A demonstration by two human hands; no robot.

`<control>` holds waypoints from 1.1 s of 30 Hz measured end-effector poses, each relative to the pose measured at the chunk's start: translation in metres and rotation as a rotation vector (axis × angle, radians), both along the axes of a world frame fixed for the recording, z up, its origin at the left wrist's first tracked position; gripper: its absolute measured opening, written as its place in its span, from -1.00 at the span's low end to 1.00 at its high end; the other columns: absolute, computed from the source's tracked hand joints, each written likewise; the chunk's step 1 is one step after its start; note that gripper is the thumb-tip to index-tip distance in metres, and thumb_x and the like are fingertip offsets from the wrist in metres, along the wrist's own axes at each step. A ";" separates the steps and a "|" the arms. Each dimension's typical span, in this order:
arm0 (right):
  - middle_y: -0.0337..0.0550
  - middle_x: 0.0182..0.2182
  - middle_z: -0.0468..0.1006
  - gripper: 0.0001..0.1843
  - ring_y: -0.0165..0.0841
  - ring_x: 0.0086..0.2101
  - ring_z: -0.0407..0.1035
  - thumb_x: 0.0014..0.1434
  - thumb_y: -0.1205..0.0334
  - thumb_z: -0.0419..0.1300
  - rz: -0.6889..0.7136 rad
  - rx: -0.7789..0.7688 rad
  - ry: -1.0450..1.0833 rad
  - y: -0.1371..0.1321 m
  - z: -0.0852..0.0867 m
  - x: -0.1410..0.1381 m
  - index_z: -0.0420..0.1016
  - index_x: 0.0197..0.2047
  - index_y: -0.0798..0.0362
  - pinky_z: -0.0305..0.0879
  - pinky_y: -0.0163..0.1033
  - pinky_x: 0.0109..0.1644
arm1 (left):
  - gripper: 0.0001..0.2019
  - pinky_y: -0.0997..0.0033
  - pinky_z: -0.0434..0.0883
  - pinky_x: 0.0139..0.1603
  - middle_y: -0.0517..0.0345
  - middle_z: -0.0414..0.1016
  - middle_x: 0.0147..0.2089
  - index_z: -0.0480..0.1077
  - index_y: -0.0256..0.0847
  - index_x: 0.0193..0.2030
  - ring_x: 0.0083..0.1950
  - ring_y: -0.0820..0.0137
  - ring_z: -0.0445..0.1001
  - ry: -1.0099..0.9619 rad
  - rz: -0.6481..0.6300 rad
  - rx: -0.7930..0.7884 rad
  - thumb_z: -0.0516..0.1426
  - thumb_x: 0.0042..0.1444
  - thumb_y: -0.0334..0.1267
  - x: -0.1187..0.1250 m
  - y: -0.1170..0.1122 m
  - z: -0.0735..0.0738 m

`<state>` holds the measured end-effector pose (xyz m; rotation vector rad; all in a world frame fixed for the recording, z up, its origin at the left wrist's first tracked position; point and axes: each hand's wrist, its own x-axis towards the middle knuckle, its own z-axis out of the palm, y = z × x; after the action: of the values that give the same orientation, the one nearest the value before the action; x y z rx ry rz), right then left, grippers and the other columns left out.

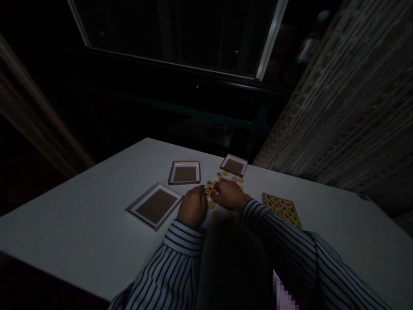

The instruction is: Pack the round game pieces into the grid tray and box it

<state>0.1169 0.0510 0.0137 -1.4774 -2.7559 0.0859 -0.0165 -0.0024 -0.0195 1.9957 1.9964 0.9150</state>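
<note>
Yellow round xiangqi pieces (211,204) with dark characters lie loosely spread on the white table (106,202), between and beyond my hands. My left hand (192,207) rests at the left side of the spread, its fingers curled against a few xiangqi pieces (208,189). From the right, my right hand (230,194) reaches in with bent fingers pinched at the same small group. Its fingers partly hide those pieces. More pieces lie behind the right hand, and some are covered by it.
A large shallow tray (129,209) lies left of my hands. Two smaller trays, one at back centre (169,173) and one at back right (245,167), lie beyond. A box printed with xiangqi pieces (284,210) is beside my right forearm. A beaded curtain (338,107) hangs at right.
</note>
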 end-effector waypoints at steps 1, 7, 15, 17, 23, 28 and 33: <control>0.00 -0.21 0.47 -0.66 -0.25 -0.24 0.36 0.08 0.06 0.00 0.005 0.008 0.000 -0.001 0.002 0.001 0.46 -0.26 0.09 0.15 -0.24 -0.27 | -0.62 0.28 0.29 0.04 -0.12 0.47 -0.05 0.33 -0.42 0.02 -0.02 0.23 0.41 -0.023 0.002 -0.003 -0.13 0.16 -0.33 0.000 0.000 0.001; 0.00 -0.20 0.45 -0.66 -0.25 -0.20 0.33 0.13 0.07 -0.03 0.033 0.039 -0.007 -0.009 0.017 0.004 0.45 -0.22 0.09 0.12 -0.22 -0.18 | -0.63 0.32 0.32 -0.01 -0.04 0.49 -0.06 0.38 -0.31 -0.04 -0.04 0.27 0.44 -0.195 0.005 0.019 -0.14 0.16 -0.27 0.001 -0.003 0.007; -0.02 -0.19 0.43 -0.67 -0.24 -0.16 0.29 0.15 0.10 -0.02 0.101 0.126 0.033 -0.025 0.032 0.010 0.41 -0.14 0.10 0.11 -0.17 -0.10 | -0.64 0.32 0.34 -0.06 0.00 0.54 -0.17 0.46 -0.29 -0.16 -0.12 0.27 0.47 -0.578 -0.065 0.031 -0.01 0.09 -0.10 -0.001 0.001 0.005; -0.03 -0.21 0.43 -0.68 -0.25 -0.17 0.29 0.17 0.11 -0.03 0.108 0.154 0.043 -0.028 0.033 0.013 0.42 -0.15 0.10 0.12 -0.17 -0.12 | -0.64 0.28 0.32 -0.01 -0.02 0.54 -0.16 0.46 -0.32 -0.17 -0.10 0.26 0.46 -0.694 -0.093 0.022 0.04 0.05 -0.10 0.001 0.002 0.005; -0.03 -0.22 0.43 -0.70 -0.24 -0.17 0.28 0.17 0.11 -0.01 0.136 0.213 0.047 -0.032 0.033 0.022 0.42 -0.19 0.11 0.11 -0.16 -0.14 | -0.63 0.20 0.35 -0.01 -0.06 0.53 -0.15 0.47 -0.35 -0.21 -0.12 0.24 0.47 -1.068 -0.193 -0.084 0.18 -0.09 -0.10 0.011 0.000 0.008; -0.05 -0.25 0.43 -0.69 -0.26 -0.18 0.28 0.18 0.10 0.00 0.155 0.225 0.079 -0.036 0.033 0.030 0.40 -0.15 0.11 0.09 -0.17 -0.13 | -0.59 0.22 0.37 -0.01 -0.07 0.53 -0.15 0.44 -0.37 -0.16 -0.17 0.30 0.49 -1.243 -0.242 -0.166 0.23 -0.14 -0.15 0.016 -0.001 0.006; -0.04 -0.23 0.44 -0.67 -0.28 -0.17 0.27 0.20 0.12 0.00 0.180 0.235 0.131 -0.040 0.031 0.037 0.38 -0.06 0.11 0.07 -0.17 -0.10 | -0.57 0.21 0.39 -0.03 -0.03 0.55 -0.20 0.44 -0.34 -0.13 -0.24 0.33 0.51 -1.273 -0.269 -0.207 0.25 -0.17 -0.17 0.019 -0.005 0.011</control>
<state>0.1540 0.0108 0.0451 -1.1257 -2.6771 -0.1297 0.0025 -0.0075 -0.0083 0.9944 0.9968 1.3249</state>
